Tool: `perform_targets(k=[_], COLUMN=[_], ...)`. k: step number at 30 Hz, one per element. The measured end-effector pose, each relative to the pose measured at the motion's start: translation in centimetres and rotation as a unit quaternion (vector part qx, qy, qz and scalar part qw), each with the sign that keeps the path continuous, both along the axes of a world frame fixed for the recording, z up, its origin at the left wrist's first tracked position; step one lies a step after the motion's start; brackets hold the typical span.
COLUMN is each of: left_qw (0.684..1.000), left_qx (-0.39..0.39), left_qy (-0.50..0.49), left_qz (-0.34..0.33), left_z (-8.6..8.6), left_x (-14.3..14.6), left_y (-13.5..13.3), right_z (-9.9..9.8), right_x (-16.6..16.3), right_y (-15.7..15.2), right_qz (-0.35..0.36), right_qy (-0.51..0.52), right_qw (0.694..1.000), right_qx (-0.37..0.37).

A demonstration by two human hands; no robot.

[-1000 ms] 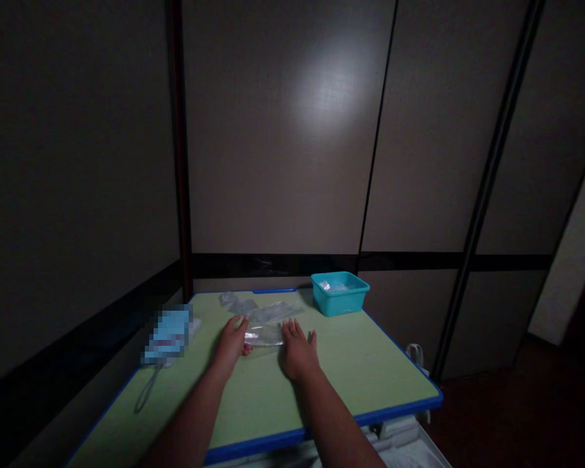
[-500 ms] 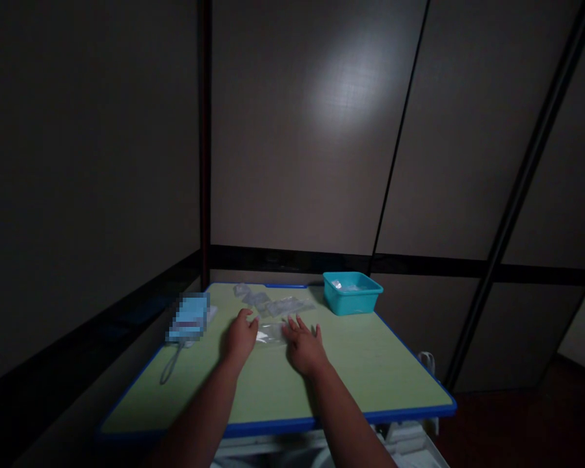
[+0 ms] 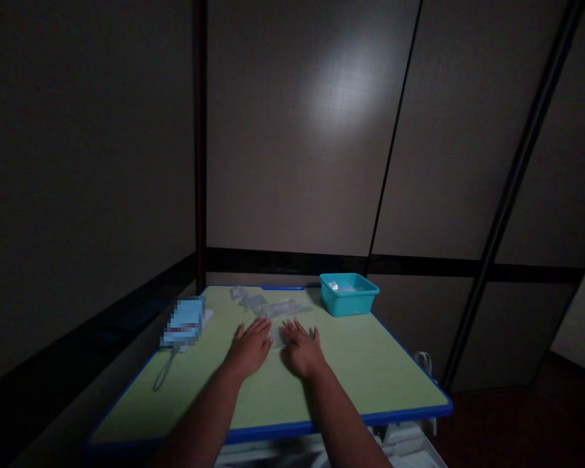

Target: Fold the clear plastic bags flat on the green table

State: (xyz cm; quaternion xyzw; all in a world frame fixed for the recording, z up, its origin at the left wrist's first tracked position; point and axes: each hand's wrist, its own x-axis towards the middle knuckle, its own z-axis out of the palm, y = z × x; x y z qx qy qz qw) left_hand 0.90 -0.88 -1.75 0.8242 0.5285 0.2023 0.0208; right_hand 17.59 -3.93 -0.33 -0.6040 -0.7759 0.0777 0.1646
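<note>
My left hand (image 3: 251,346) and my right hand (image 3: 301,348) lie flat side by side on a green table (image 3: 361,370), fingers stretched out and pressing down on a clear plastic bag (image 3: 275,336). Only a small strip of that bag shows between the two hands. More clear plastic bags (image 3: 279,307) lie just beyond my fingertips, trailing toward the back left of the table.
A teal plastic tub (image 3: 348,294) with something pale inside stands at the table's back right corner. A blurred light-blue item (image 3: 183,322) with a cord lies near the left edge. The table has a blue rim; dark wall panels stand close behind and to the left.
My left hand has moved right, closing the gap to my right hand, so the bag between them is now mostly covered. The view has shifted slightly.
</note>
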Motion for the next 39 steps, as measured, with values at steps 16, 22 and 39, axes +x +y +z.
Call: perform_targets(k=[16,22,39], left_qw=[1.000,0.998,0.996], left_qx=[-0.017,-0.006,0.002], left_qy=[0.010,0.018,0.002], left_qz=[0.015,0.055,0.092], left_z=[-0.52,-0.44,-0.17], left_x=[-0.19,-0.40,-0.43], left_y=[0.55,0.53,0.46], right_z=[-0.50,-0.63,-0.91], right_x=[-0.24,-0.23,-0.05], right_y=[0.08,0.11,0.35], right_qz=[-0.052,-0.012,-0.085], right_qy=[0.013,0.001,0.041], right_qw=[0.998,0.999,0.995], right_qx=[0.040,0.034,0.029])
